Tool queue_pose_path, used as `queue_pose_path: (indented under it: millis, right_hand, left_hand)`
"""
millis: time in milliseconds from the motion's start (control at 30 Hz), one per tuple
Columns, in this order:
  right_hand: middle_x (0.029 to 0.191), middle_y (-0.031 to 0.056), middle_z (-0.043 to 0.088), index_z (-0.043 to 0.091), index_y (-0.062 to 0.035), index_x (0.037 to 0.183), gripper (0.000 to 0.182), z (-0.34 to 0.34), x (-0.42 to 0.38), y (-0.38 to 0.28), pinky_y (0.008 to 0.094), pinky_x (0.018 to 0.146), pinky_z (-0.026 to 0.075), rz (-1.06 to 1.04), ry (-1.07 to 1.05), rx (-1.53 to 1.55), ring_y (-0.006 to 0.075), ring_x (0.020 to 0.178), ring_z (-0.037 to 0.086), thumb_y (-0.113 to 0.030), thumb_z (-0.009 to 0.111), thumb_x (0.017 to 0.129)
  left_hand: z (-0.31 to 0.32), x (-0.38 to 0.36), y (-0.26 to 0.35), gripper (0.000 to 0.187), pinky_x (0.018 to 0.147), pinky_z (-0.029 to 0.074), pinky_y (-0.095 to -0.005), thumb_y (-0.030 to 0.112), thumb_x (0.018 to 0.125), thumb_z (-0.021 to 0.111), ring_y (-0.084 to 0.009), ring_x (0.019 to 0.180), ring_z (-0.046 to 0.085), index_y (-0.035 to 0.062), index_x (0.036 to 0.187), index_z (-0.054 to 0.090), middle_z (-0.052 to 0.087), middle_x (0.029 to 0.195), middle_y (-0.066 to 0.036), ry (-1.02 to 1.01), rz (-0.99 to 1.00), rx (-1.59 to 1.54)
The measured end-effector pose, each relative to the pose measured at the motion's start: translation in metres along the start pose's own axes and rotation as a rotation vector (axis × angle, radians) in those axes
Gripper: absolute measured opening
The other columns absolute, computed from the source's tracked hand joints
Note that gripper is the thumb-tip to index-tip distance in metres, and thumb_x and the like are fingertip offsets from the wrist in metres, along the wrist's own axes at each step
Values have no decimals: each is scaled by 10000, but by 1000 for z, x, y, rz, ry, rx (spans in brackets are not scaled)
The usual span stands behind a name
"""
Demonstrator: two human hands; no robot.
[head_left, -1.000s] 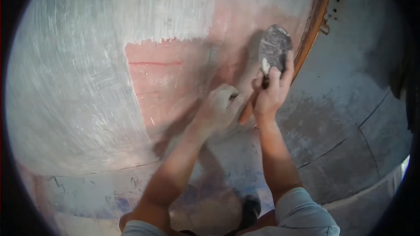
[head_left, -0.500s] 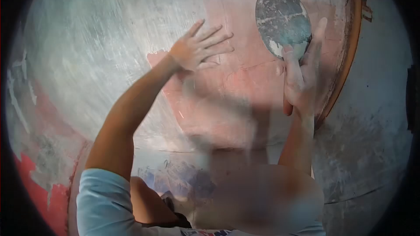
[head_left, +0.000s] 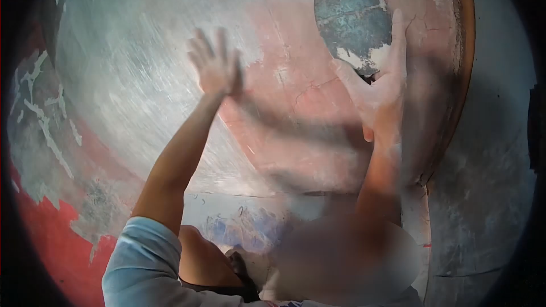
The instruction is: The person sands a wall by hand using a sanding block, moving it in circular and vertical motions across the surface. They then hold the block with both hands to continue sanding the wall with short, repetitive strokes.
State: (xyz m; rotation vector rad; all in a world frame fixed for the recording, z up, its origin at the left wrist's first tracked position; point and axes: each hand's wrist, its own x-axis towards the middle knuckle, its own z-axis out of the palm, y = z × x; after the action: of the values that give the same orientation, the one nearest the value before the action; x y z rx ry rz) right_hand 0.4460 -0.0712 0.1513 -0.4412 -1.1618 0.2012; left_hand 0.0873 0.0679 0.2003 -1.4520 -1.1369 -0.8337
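Observation:
My right hand [head_left: 382,92], pale with dust, grips a trowel with a dark, oval metal blade [head_left: 354,20] patched with white material. Its thumb and a straight finger lie along the blade's lower edges, and the brown handle end [head_left: 368,133] sticks out under the palm. Blade and hand are over the pinkish patch [head_left: 318,96] of a large curved surface. My left hand [head_left: 216,68] is open with fingers spread, slightly blurred, over the streaked grey-white part [head_left: 131,79] of that surface, left of the pink patch.
A brown raised rim [head_left: 467,51] bounds the curved surface at the right, with grey floor [head_left: 483,210] beyond. Red and grey peeling paint [head_left: 62,227] lies at the lower left. My bent leg [head_left: 207,258] is below. A blurred area [head_left: 347,256] covers the bottom centre.
My left hand has moved left, off the pink patch, and turned its fingers upward. My right hand has shifted slightly up and left with the trowel. The view has shifted a little too.

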Motion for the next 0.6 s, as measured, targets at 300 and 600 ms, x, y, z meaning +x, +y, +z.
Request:
queue_pose_path:
  millis: [300, 600]
  right_hand:
    - [1474, 214, 533, 105, 10, 1686, 1144, 69, -29, 15, 364, 1021, 566, -15, -146, 166, 257, 1239, 644, 87, 815, 792]
    - [1527, 264, 478, 136, 56, 1666, 1154, 91, -76, 35, 403, 1098, 509, 135, -258, 62, 323, 1334, 584, -3, 864, 773]
  left_hand:
    - [-97, -52, 133, 455, 868, 551, -319, 379, 1109, 465, -188, 979, 682, 6, 1228, 697, 708, 1133, -85, -400, -904, -1832]
    - [-59, -63, 130, 584, 1131, 477, -477, 412, 1100, 406, -301, 1300, 622, -11, 1473, 556, 660, 1403, -164, -477, -982, -2432]
